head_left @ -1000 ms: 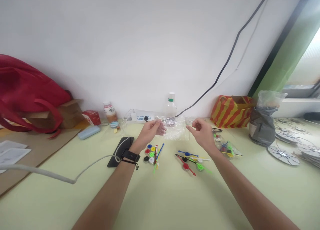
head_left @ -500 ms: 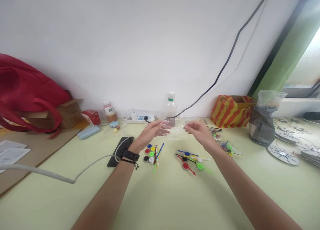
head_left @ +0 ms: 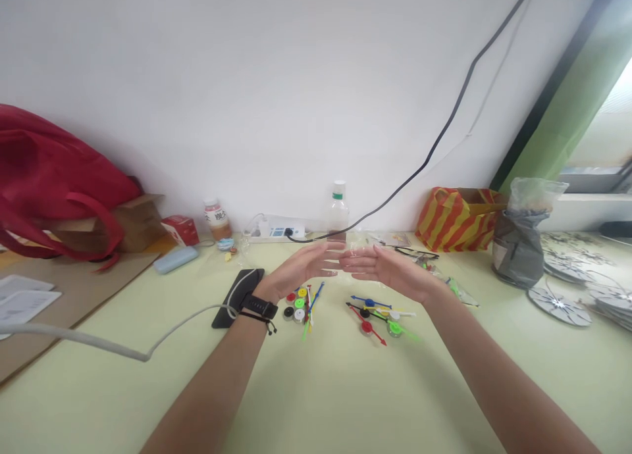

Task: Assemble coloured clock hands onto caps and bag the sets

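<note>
My left hand [head_left: 303,266] and my right hand [head_left: 388,266] face each other above the back of the table, fingers stretched out and fingertips nearly meeting. Thin clear plastic film [head_left: 368,240], like a bag, shows around the fingers; how it lies against them is hard to make out. Below the left hand are several coloured round pieces [head_left: 299,302] and a bunch of thin coloured arrow pointers [head_left: 311,316]. Below my right hand lie several round pieces with pointers across them, among them a red spinner [head_left: 366,327] and a blue spinner [head_left: 369,302].
A clear bottle [head_left: 338,210] and a power strip [head_left: 281,229] stand by the wall. Left are a phone [head_left: 232,309] with a cable, a drink bottle [head_left: 217,220] and a red bag [head_left: 54,177]. Right are a striped bag [head_left: 457,220], a grey pouch [head_left: 518,250] and discs [head_left: 557,307].
My hands have come closer together, and their fingers have straightened from a pinching pose on the clear plastic film. The pieces on the table have not moved.
</note>
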